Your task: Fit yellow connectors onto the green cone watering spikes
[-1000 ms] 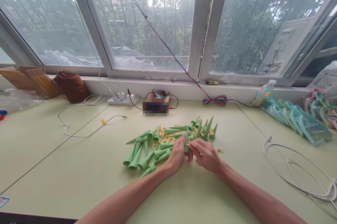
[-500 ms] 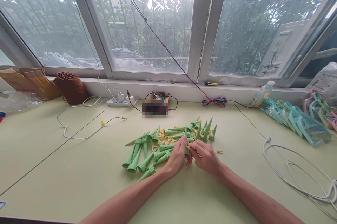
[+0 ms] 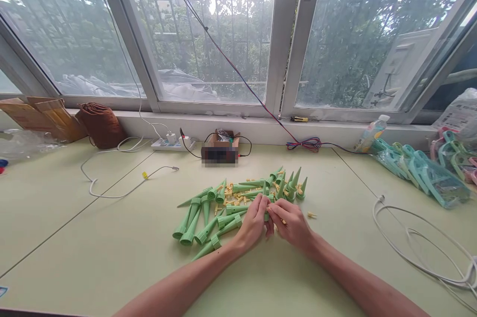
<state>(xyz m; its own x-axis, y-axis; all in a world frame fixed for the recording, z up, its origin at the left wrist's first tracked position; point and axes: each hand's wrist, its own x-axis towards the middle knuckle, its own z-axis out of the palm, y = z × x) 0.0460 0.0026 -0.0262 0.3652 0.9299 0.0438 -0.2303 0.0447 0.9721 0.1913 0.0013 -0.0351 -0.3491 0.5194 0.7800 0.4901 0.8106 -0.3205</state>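
Note:
A pile of green plastic cone spikes [image 3: 208, 217] lies on the pale green table [image 3: 93, 247], mixed with several small yellow plastic pieces [image 3: 233, 194]. My left hand [image 3: 253, 222] is closed round one green spike [image 3: 265, 193], held upright with its tip pointing away from me. My right hand [image 3: 292, 225] pinches at the lower end of the same spike, fingers pressed together; a bit of yellow shows between them. Both hands meet just in front of the pile.
A power strip [image 3: 169, 143] and a small black box [image 3: 219, 153] with wires sit by the window sill. White cables [image 3: 417, 242] coil at right, another white cable [image 3: 112, 190] at left. Bagged teal clips [image 3: 421, 173] lie far right; a brown pouch [image 3: 100, 123] and cardboard [image 3: 40, 116] far left.
My hands have closed in tighter on the spike, so less of it shows above my left fingers. The view has shifted slightly.

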